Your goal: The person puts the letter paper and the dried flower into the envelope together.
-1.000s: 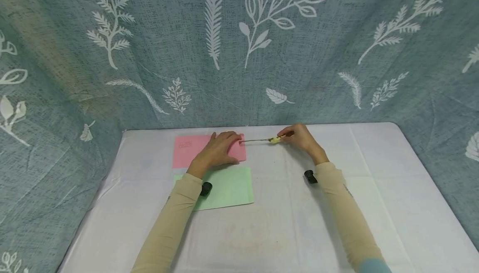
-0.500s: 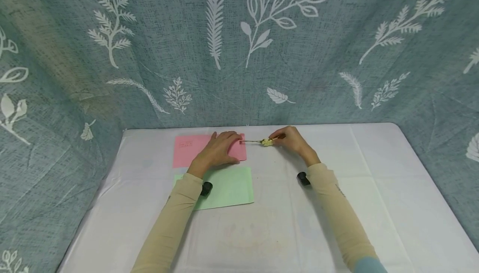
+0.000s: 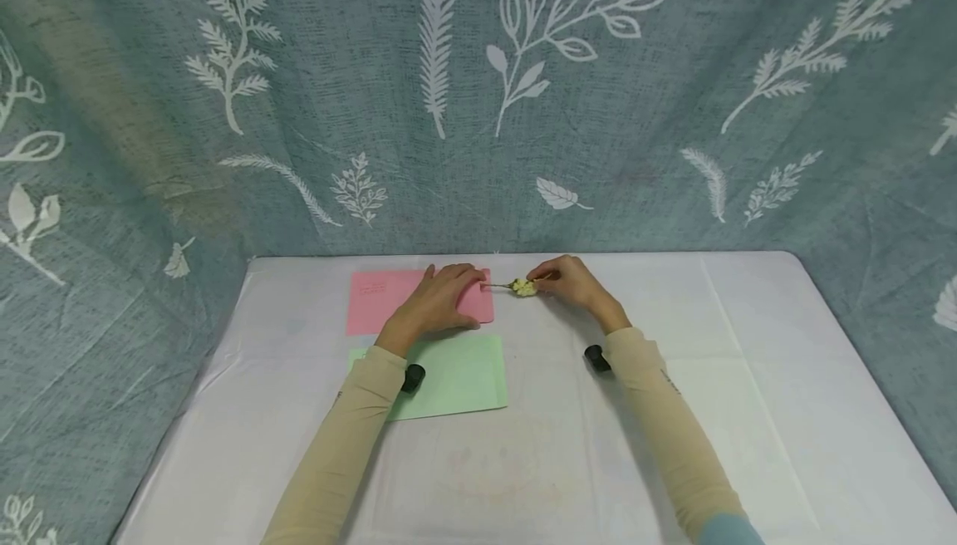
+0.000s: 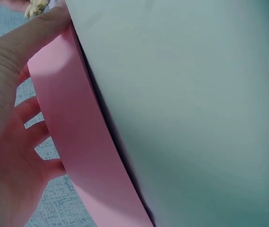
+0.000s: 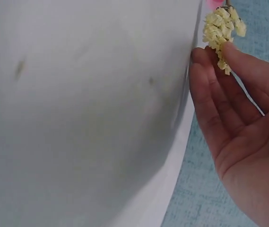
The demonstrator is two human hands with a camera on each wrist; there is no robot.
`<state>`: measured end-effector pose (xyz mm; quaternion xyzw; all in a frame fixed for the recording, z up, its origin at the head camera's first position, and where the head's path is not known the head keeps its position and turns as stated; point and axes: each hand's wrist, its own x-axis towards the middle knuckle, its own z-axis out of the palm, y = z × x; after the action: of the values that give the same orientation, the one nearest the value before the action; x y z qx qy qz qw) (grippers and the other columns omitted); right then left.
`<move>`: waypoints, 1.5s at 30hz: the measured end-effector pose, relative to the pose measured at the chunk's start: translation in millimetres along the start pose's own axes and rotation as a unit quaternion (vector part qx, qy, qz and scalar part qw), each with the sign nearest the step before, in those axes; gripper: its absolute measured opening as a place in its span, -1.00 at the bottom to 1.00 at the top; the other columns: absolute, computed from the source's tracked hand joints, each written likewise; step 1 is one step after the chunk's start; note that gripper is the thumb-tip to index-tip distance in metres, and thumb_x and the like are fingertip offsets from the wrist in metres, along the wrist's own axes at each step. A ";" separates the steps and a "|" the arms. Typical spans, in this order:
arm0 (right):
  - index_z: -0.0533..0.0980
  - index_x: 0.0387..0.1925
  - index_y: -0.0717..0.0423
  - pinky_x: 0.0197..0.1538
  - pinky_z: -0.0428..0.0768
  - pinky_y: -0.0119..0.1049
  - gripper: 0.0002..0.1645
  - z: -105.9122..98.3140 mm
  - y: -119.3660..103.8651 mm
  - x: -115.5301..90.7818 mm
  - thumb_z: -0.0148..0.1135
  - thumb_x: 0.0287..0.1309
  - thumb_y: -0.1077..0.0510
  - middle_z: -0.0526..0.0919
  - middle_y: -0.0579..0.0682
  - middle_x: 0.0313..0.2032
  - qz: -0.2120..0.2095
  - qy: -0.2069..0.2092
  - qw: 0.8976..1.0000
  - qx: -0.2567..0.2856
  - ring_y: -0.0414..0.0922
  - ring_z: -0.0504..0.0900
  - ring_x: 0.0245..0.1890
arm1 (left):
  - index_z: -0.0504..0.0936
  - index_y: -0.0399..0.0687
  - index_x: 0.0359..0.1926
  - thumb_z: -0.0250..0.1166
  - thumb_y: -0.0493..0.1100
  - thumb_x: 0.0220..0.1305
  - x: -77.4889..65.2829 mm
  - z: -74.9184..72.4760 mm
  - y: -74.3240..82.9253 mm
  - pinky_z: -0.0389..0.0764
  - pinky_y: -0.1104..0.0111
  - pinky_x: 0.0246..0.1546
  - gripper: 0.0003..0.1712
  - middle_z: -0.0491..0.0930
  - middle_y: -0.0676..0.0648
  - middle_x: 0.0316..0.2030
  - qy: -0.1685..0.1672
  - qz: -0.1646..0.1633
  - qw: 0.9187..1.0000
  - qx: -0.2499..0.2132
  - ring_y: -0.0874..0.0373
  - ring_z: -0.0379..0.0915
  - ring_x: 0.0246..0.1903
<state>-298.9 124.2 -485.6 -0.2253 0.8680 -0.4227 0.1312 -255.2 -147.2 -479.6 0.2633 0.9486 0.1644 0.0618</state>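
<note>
A pink envelope (image 3: 366, 304) lies flat near the table's back edge. My left hand (image 3: 439, 300) rests on its right part, thumb held apart and fingertips at the right end. In the left wrist view the fingers touch the pink paper (image 4: 77, 123) without visibly curling round it. My right hand (image 3: 571, 283) pinches a sprig of dried yellow flowers (image 3: 523, 287) between thumb and fingers. Its thin stem points left and reaches the envelope's right end; whether the tip is inside is hidden. The right wrist view shows the flower head (image 5: 219, 30) at the fingertips.
A light green envelope (image 3: 463, 375) lies in front of the pink one, partly under the left forearm. White cloth covers the table (image 3: 635, 462). A teal leaf-patterned curtain (image 3: 463, 188) hangs behind the back edge and at both sides.
My right hand has moved left with the yellow sprig, bringing the flower head nearer the pink envelope; less stem shows between them. My left hand has stayed in place.
</note>
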 end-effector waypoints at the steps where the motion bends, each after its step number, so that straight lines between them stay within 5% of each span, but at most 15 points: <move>1: 0.65 -0.07 0.33 -0.21 0.65 -0.24 -0.75 1.0 -0.9 0.8 0.23 0.27 0.30 0.71 0.22 -0.13 0.003 -0.003 1.000 0.005 0.04 0.70 -0.23 | 0.35 0.03 0.40 0.49 0.16 0.06 0.1 0.0 0.2 -0.05 -0.22 0.37 -0.08 0.29 -0.14 0.38 -0.001 0.000 1.000 0.001 -0.04 0.13 0.40; 13: 0.64 -0.05 0.37 -0.29 0.65 -0.33 -0.72 14.8 -8.0 10.8 0.17 0.34 0.24 0.73 0.19 -0.28 0.044 -0.023 0.998 0.043 -0.14 0.69 -0.41 | 0.34 0.02 0.41 0.49 0.15 0.05 -0.3 0.4 1.1 -0.06 -0.22 0.38 -0.07 0.29 -0.15 0.38 -0.002 -0.007 1.000 -0.002 -0.04 0.12 0.40; 22: 0.66 -0.08 0.34 -0.39 0.56 -0.43 -0.73 31.7 -15.9 19.0 0.16 0.35 0.23 0.73 0.11 -0.35 0.033 -0.026 0.999 0.010 -0.26 0.59 -0.49 | 0.33 0.02 0.41 0.50 0.15 0.05 0.6 0.7 4.0 -0.02 -0.26 0.34 -0.06 0.30 -0.16 0.37 -0.003 0.003 1.000 0.007 -0.04 0.14 0.39; 32: 0.64 -0.08 0.39 -0.35 0.61 -0.43 -0.73 44.2 -28.2 20.7 0.22 0.28 0.27 0.73 0.20 -0.28 0.053 0.013 0.997 0.046 -0.22 0.65 -0.45 | 0.34 0.00 0.41 0.51 0.12 0.04 1.6 0.8 2.9 0.00 -0.26 0.34 -0.06 0.33 -0.15 0.35 0.006 0.007 1.000 0.008 -0.03 0.16 0.38; 36: 0.60 -0.04 0.46 -0.26 0.67 -0.37 -0.71 47.8 -29.2 21.2 0.20 0.28 0.32 0.71 0.29 -0.18 0.088 0.023 0.987 0.132 -0.19 0.69 -0.41 | 0.33 0.02 0.42 0.51 0.13 0.05 2.2 0.0 2.1 0.00 -0.26 0.34 -0.05 0.32 -0.15 0.35 0.006 0.008 1.000 0.009 -0.02 0.16 0.38; 45: 0.47 0.07 0.58 -0.20 0.68 -0.35 -0.64 53.6 -29.6 22.2 0.14 0.29 0.42 0.66 0.39 -0.15 0.135 0.032 0.943 0.303 -0.24 0.71 -0.45 | 0.35 0.02 0.40 0.50 0.12 0.06 3.6 -1.2 0.7 -0.01 -0.26 0.34 -0.08 0.31 -0.15 0.36 0.001 0.004 1.000 0.003 -0.02 0.14 0.39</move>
<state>-287.3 60.9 -495.5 -0.0421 0.7246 -0.6512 0.2216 -258.1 -145.1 -478.3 0.2677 0.9479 0.1622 0.0598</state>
